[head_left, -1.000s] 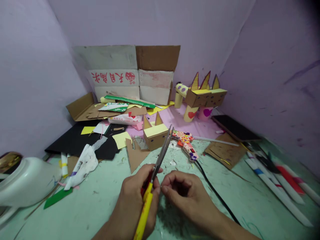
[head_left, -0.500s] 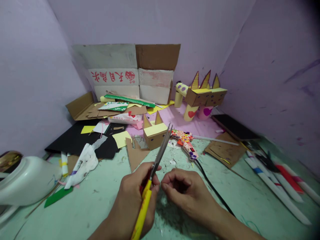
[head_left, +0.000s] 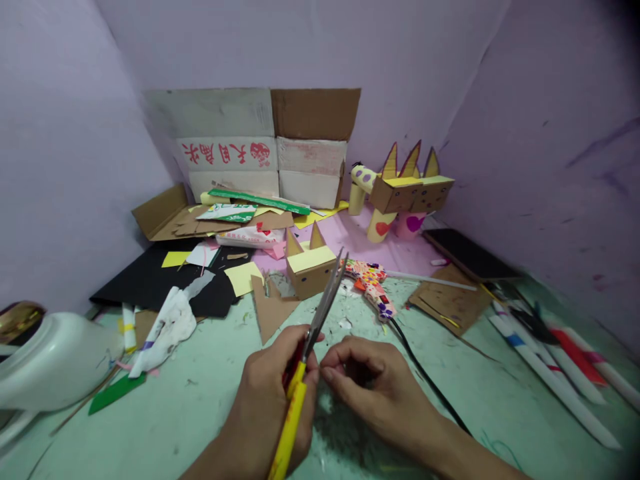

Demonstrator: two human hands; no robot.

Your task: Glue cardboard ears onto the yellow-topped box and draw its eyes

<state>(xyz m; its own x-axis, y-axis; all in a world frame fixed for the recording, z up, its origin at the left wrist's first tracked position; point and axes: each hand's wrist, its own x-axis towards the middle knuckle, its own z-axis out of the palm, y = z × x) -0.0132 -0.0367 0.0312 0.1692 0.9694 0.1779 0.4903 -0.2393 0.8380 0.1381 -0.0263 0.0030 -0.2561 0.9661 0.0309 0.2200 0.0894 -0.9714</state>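
My left hand (head_left: pixel 273 403) is wrapped round a pair of scissors (head_left: pixel 310 347) with yellow and red handles; the blades point up and away, almost closed. My right hand (head_left: pixel 373 387) sits just right of the blades, thumb and forefinger pinched together near the pivot. What the pinch holds is too small to make out. Both hands hover low over a pale green tabletop (head_left: pixel 210 407) littered with tiny scraps. Just beyond the blade tips stands a small cardboard box head (head_left: pixel 310 267) with a yellow top and two pointed ears.
A brown cardboard triangle (head_left: pixel 270 310) lies ahead. A patterned glue gun (head_left: pixel 373 287) with a black cord (head_left: pixel 430 387) is right of it. Rolled paper tubes (head_left: pixel 550 363) lie far right, a white jug (head_left: pixel 55 363) far left, cardboard boxes (head_left: pixel 260 147) and a cardboard animal (head_left: pixel 400 193) behind.
Almost nothing differs. The hands have shifted a few pixels, and the right hand's pinched fingers have come slightly closer to the scissor blades.
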